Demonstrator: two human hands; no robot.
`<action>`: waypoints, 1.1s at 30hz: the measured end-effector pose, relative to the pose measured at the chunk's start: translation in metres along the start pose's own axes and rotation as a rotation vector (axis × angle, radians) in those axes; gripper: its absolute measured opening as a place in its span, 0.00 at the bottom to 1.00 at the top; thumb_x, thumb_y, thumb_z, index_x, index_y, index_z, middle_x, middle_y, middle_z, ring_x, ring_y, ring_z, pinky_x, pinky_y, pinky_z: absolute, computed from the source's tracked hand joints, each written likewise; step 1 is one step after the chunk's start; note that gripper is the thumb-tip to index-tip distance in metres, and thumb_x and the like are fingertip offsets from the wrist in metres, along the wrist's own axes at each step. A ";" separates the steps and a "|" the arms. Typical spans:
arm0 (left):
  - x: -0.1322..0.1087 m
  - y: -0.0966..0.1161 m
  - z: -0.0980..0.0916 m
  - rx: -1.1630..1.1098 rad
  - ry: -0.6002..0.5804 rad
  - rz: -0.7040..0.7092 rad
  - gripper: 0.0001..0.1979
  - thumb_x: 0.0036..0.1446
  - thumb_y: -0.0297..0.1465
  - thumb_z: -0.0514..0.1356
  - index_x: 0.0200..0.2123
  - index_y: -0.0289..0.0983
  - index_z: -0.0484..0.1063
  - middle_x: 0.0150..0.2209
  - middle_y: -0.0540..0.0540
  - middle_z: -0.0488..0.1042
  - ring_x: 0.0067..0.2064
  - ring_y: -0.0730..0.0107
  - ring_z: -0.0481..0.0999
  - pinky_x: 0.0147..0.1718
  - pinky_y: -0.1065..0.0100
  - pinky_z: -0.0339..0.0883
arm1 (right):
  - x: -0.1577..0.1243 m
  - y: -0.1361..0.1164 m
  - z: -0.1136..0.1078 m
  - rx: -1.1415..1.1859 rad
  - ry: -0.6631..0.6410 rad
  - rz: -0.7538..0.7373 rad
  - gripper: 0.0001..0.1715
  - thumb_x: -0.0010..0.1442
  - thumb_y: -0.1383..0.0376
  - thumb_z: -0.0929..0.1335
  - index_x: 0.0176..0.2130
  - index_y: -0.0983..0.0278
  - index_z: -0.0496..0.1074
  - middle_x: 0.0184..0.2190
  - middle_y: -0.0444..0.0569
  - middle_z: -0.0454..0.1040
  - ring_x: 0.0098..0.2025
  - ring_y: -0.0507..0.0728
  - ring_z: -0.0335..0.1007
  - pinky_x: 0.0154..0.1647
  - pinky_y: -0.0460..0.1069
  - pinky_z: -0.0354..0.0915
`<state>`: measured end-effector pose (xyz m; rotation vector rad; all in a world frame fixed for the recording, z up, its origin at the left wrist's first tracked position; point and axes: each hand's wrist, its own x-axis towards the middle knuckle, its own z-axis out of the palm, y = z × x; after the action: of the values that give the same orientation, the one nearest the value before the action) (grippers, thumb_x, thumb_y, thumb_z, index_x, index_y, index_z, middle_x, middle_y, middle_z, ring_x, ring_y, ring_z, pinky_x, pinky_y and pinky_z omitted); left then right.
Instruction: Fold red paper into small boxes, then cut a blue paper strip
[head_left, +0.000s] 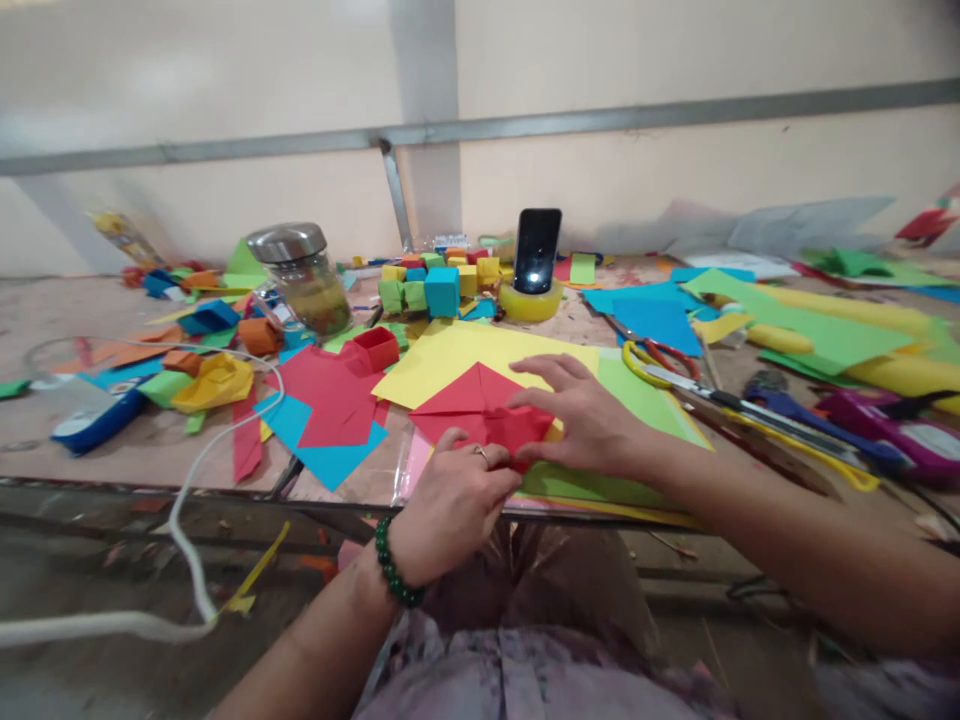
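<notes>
A partly folded red paper (480,400) lies on a yellow sheet (465,355) near the table's front edge. My left hand (450,505), with a ring and a green bead bracelet, pinches the red paper's near edge with closed fingers. My right hand (585,415) rests on the paper's right side, fingers curled down and pressing the fold. Green sheets (645,400) lie under and to the right of the yellow one.
Scissors with yellow and red handles (660,360) lie right of my hands. A phone (537,250) stands in a yellow tape roll. Folded paper cubes (439,285), a glass jar (304,280), a red paper box (375,348), loose coloured sheets and a white cable (191,520) surround the spot.
</notes>
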<state>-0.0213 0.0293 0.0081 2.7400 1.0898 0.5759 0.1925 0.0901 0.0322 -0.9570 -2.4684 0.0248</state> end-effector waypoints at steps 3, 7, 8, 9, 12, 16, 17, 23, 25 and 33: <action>0.001 0.001 0.000 0.007 0.015 0.009 0.08 0.61 0.25 0.57 0.37 0.41 0.76 0.47 0.52 0.78 0.40 0.66 0.74 0.45 0.58 0.54 | -0.005 0.003 -0.010 -0.006 0.035 0.078 0.11 0.56 0.58 0.73 0.35 0.63 0.77 0.45 0.57 0.75 0.49 0.63 0.67 0.48 0.56 0.62; 0.002 0.002 0.000 0.018 0.006 0.024 0.07 0.61 0.25 0.57 0.35 0.40 0.74 0.47 0.52 0.78 0.39 0.65 0.73 0.43 0.58 0.54 | -0.008 -0.009 -0.009 0.028 -0.220 0.300 0.12 0.55 0.56 0.72 0.29 0.62 0.77 0.28 0.48 0.76 0.32 0.56 0.70 0.31 0.48 0.59; 0.003 0.002 0.000 0.024 -0.001 0.025 0.07 0.61 0.25 0.57 0.35 0.40 0.74 0.47 0.52 0.79 0.39 0.65 0.73 0.43 0.57 0.54 | -0.008 -0.012 -0.007 0.040 -0.292 0.357 0.12 0.54 0.55 0.73 0.30 0.62 0.77 0.28 0.48 0.77 0.30 0.55 0.70 0.29 0.47 0.58; 0.003 0.002 -0.001 0.032 -0.006 0.024 0.06 0.61 0.25 0.57 0.35 0.40 0.74 0.47 0.52 0.79 0.38 0.64 0.73 0.44 0.57 0.54 | -0.007 -0.014 -0.005 0.055 -0.354 0.408 0.13 0.53 0.54 0.73 0.31 0.61 0.77 0.28 0.47 0.77 0.29 0.54 0.70 0.27 0.47 0.56; 0.002 0.002 -0.001 0.048 -0.015 0.020 0.06 0.60 0.25 0.58 0.35 0.40 0.74 0.48 0.52 0.78 0.40 0.62 0.73 0.45 0.56 0.55 | -0.001 -0.010 -0.002 0.092 -0.473 0.517 0.15 0.52 0.53 0.72 0.32 0.61 0.78 0.28 0.46 0.78 0.28 0.54 0.70 0.24 0.46 0.54; 0.001 0.002 -0.001 0.038 -0.008 0.019 0.07 0.59 0.24 0.59 0.36 0.41 0.75 0.50 0.52 0.77 0.41 0.61 0.74 0.47 0.54 0.55 | 0.005 0.007 -0.008 0.119 -0.580 0.583 0.13 0.53 0.56 0.70 0.30 0.62 0.78 0.25 0.46 0.77 0.26 0.53 0.68 0.24 0.46 0.53; 0.001 0.002 -0.001 0.039 -0.009 0.019 0.07 0.58 0.24 0.59 0.36 0.41 0.75 0.50 0.52 0.77 0.41 0.61 0.74 0.47 0.54 0.55 | 0.006 0.010 -0.010 0.124 -0.600 0.592 0.13 0.54 0.56 0.69 0.29 0.63 0.78 0.23 0.46 0.76 0.25 0.53 0.67 0.24 0.47 0.53; 0.004 0.002 -0.003 0.039 -0.025 0.030 0.07 0.59 0.24 0.59 0.36 0.40 0.74 0.49 0.52 0.78 0.39 0.61 0.74 0.48 0.53 0.56 | 0.015 0.009 -0.012 -0.013 -0.654 0.633 0.27 0.50 0.43 0.68 0.20 0.63 0.73 0.16 0.46 0.67 0.20 0.52 0.59 0.21 0.49 0.49; 0.003 0.002 -0.003 0.035 -0.032 0.025 0.07 0.59 0.24 0.59 0.36 0.40 0.75 0.49 0.52 0.78 0.40 0.61 0.75 0.49 0.52 0.56 | 0.016 0.012 -0.011 -0.023 -0.671 0.636 0.25 0.49 0.45 0.69 0.19 0.63 0.72 0.15 0.45 0.66 0.19 0.52 0.58 0.21 0.49 0.49; 0.000 0.002 -0.003 0.020 -0.058 0.012 0.09 0.59 0.23 0.59 0.39 0.41 0.75 0.53 0.51 0.76 0.44 0.60 0.75 0.52 0.49 0.56 | 0.002 0.053 -0.020 0.048 -0.629 0.736 0.24 0.52 0.51 0.68 0.15 0.63 0.65 0.13 0.42 0.58 0.19 0.50 0.53 0.21 0.49 0.47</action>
<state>-0.0210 0.0281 0.0115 2.7635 1.0731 0.4866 0.2335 0.1281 0.0408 -2.0200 -2.4360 0.7194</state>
